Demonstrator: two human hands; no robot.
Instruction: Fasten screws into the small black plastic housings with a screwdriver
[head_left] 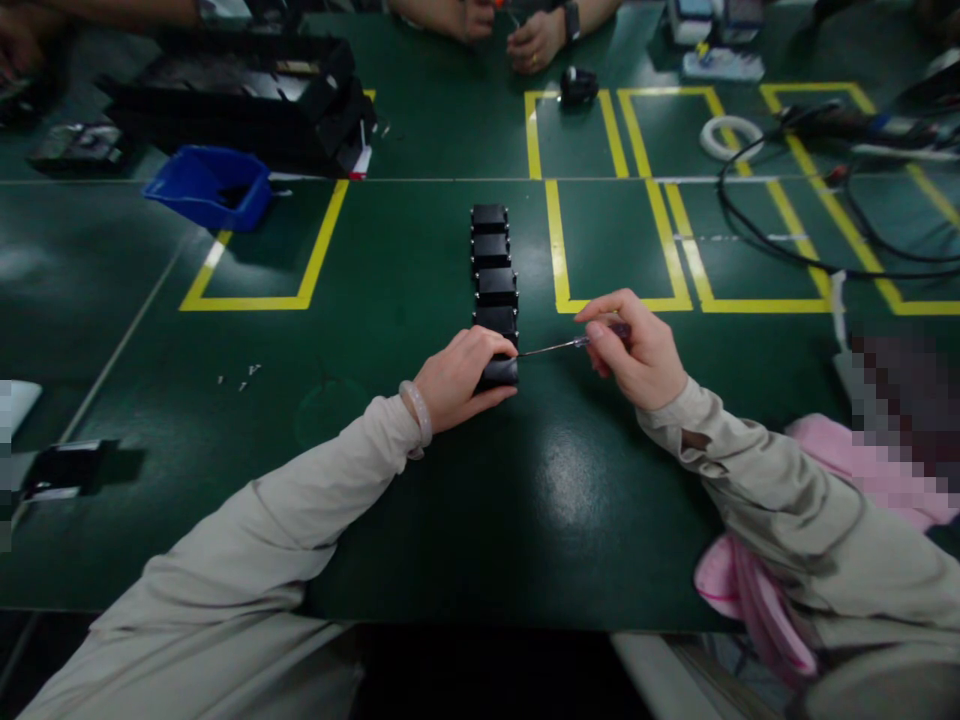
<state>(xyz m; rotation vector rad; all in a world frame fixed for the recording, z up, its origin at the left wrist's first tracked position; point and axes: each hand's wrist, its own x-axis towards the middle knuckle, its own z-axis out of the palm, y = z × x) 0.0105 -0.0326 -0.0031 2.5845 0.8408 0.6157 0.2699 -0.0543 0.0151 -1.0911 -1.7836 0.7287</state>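
A row of several small black boxes point(491, 287) with shiny screws along their sides runs away from me on the green table. My left hand point(466, 372) is closed around the nearest black box point(499, 374), thumb on its near side and fingers over its far side. In my right hand point(637, 345) is a thin screwdriver point(555, 347) with a clear purplish handle, held nearly level. Its tip meets the right side of that nearest box, by my left fingertips; whether it sits in a screw is too small to tell.
Loose screws point(244, 378) lie left of my left arm. Farther back are a blue bin point(210, 188), stacked black trays point(247, 100), a white tape roll point(731, 138) and black cables point(787, 255). A co-worker's hands point(536, 42) work across the table. Pink cloth point(750, 600) hangs at the right edge.
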